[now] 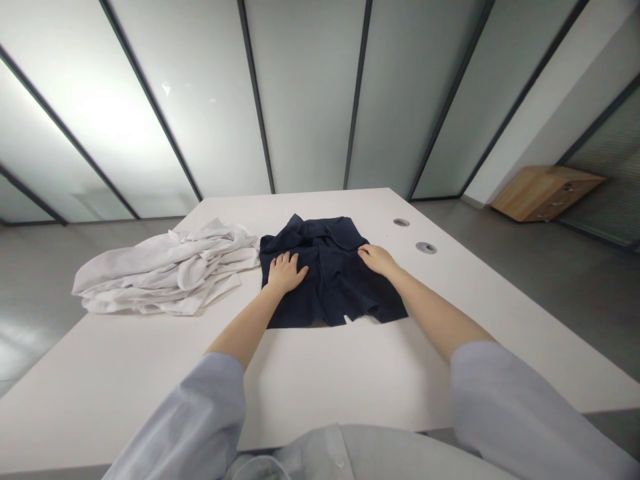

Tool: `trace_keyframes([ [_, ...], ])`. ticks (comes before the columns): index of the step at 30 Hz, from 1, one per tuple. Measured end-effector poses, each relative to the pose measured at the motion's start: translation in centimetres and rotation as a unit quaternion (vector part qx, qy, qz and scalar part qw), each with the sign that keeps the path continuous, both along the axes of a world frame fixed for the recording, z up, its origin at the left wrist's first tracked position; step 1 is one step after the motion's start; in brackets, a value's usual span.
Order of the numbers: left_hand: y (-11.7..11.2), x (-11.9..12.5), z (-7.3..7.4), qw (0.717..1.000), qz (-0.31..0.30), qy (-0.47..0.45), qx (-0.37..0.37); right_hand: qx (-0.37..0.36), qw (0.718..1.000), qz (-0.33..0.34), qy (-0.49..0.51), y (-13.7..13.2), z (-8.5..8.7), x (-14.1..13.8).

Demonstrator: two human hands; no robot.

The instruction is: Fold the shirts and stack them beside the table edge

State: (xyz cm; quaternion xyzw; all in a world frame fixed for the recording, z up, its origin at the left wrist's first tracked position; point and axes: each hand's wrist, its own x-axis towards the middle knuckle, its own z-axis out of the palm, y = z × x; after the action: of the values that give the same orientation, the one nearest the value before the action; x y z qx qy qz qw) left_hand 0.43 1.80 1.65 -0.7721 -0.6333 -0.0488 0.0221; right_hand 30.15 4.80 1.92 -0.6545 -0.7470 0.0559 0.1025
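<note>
A dark navy garment (325, 280) lies spread on the white table in front of me, rumpled, its upper part folded over itself. My left hand (286, 272) rests flat on its left side with the fingers apart. At the right edge of the fabric, my right hand (377, 259) has its fingertips closed on a bit of the cloth. The garment's lower hem faces me and is uneven, with a small gap showing white. Its exact kind is not clear from the folds.
A loose heap of white clothing (175, 270) lies to the left, partly over the edge of the white table (340, 387). Two round cable holes, one nearer (426, 247) and one farther (401, 222), sit at the right. A wooden cabinet (545, 193) stands on the floor beyond.
</note>
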Motion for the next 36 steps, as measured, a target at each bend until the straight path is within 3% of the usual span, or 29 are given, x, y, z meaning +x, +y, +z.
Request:
trace_keyframes([
  [5, 0.8, -0.5, -1.8, 0.998, -0.017, 0.007, -0.059, -0.074, 0.997, -0.005, -0.012, 2.7, -1.0, 0.9],
  [19, -2.6, -2.9, -1.7, 0.99, -0.11, 0.024, -0.079, -0.112, 0.989, -0.074, -0.065, 7.1, -1.6, 2.6],
  [27, -0.7, -1.3, 0.1, 0.997, -0.066, 0.015, -0.035, -0.023, 0.994, -0.071, -0.079, 4.8, -2.2, 0.9],
  [31, 1.6, -0.6, -0.4, 0.999, -0.046, -0.003, 0.007, 0.036, 0.996, -0.019, -0.08, 3.0, -1.8, -0.1],
  [36, 3.2, -1.0, -1.5, 0.999, -0.013, -0.002, -0.047, -0.02, 0.997, 0.019, -0.066, 1.2, -2.0, -1.5],
])
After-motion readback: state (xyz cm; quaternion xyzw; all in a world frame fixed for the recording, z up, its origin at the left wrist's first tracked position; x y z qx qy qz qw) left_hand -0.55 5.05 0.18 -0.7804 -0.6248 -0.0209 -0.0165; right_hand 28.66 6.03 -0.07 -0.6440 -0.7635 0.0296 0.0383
